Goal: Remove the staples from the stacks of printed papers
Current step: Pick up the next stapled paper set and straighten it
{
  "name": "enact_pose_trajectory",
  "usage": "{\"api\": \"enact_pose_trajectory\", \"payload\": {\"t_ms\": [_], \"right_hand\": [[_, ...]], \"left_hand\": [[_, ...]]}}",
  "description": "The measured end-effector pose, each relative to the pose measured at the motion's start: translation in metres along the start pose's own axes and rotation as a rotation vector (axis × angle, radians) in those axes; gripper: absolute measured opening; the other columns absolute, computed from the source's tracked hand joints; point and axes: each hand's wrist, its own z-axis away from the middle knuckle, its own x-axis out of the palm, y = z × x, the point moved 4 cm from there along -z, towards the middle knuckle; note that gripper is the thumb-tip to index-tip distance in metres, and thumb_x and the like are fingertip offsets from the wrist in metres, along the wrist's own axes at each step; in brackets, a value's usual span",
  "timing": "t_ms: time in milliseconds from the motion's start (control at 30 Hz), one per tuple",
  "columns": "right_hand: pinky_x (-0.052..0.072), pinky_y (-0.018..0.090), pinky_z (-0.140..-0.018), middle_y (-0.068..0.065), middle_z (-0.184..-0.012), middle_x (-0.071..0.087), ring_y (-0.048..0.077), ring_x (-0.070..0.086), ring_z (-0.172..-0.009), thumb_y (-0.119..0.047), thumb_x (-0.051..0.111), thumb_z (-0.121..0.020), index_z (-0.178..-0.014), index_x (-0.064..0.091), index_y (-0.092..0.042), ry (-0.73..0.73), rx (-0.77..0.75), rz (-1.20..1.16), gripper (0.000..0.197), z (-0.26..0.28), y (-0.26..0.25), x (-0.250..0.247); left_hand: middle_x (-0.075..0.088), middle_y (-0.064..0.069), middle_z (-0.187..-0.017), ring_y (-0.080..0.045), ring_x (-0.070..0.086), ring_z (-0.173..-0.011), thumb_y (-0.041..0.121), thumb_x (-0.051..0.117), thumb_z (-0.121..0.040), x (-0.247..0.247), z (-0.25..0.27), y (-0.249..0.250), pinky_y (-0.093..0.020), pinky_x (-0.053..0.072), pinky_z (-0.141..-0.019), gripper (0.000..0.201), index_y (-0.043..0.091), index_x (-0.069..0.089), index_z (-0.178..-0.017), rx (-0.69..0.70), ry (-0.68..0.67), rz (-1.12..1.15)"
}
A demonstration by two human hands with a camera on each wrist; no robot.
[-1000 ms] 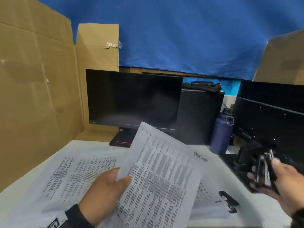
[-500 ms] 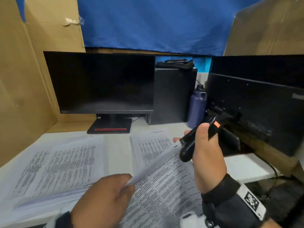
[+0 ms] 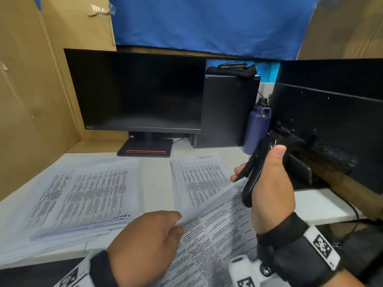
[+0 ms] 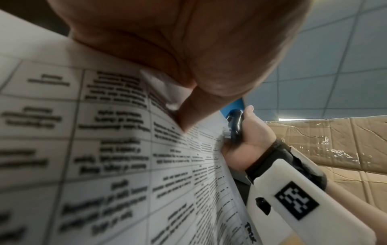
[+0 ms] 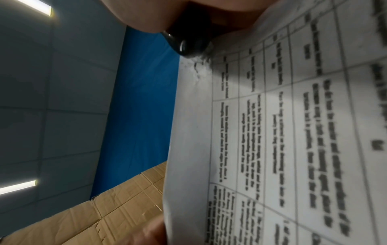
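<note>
My left hand [image 3: 145, 239] pinches the edge of a stapled set of printed papers [image 3: 215, 230] and holds it tilted up above the desk's front edge. The same papers [image 4: 130, 165] fill the left wrist view under my thumb. My right hand [image 3: 269, 179] grips a black staple remover [image 3: 253, 175], its tip at the top corner of that set. The right wrist view shows the remover [image 5: 190, 39] against a crumpled corner of the papers [image 5: 293, 132]. A thick paper stack [image 3: 83, 195] lies on the left, a second stack [image 3: 199, 172] in the middle.
A black monitor [image 3: 141, 90] stands at the back of the white desk [image 3: 157, 179], a black computer case [image 3: 226, 110] and a dark blue bottle [image 3: 257, 125] to its right. Black equipment [image 3: 331, 121] crowds the right side. Cardboard walls [image 3: 31, 90] close the left.
My right hand has come from the far right to the top corner of the held papers with the staple remover. The left hand has lowered and tilted the papers, and my head has turned right.
</note>
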Motion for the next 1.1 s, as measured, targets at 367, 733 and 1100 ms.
{"api": "enact_pose_trajectory", "payload": {"t_ms": [367,733,1100], "right_hand": [[0.054,0.033,-0.051,0.004,-0.056,0.064,0.019,0.062,-0.047,-0.085,0.027,-0.071,-0.091,0.057,0.003,-0.012,-0.118,0.231,0.095,0.001,0.001,-0.008],[0.051,0.038,-0.063,0.014,-0.083,0.061,0.025,0.059,-0.069,-0.015,0.063,-0.094,-0.109,0.051,-0.011,-0.020,0.085,0.174,0.019,-0.054,0.014,-0.038],[0.053,0.042,-0.076,0.014,-0.075,0.071,0.032,0.067,-0.076,-0.038,0.078,-0.082,-0.071,0.070,-0.008,-0.008,0.403,1.000,0.032,-0.099,0.093,-0.144]], "left_hand": [[0.053,0.013,-0.086,-0.007,0.058,-0.087,0.046,0.042,-0.104,0.008,0.008,0.016,-0.025,0.044,-0.076,0.022,0.030,0.050,-0.091,0.042,0.023,-0.113],[0.071,-0.007,-0.078,-0.022,0.069,-0.074,0.033,0.051,-0.102,-0.004,-0.016,-0.037,-0.044,0.055,-0.073,0.027,0.015,0.061,-0.084,-0.175,0.091,0.168],[0.076,-0.014,-0.120,-0.034,0.071,-0.112,0.018,0.058,-0.103,-0.044,-0.033,-0.133,-0.060,0.047,-0.106,0.021,0.013,0.070,-0.119,-0.527,0.338,1.122]]}}
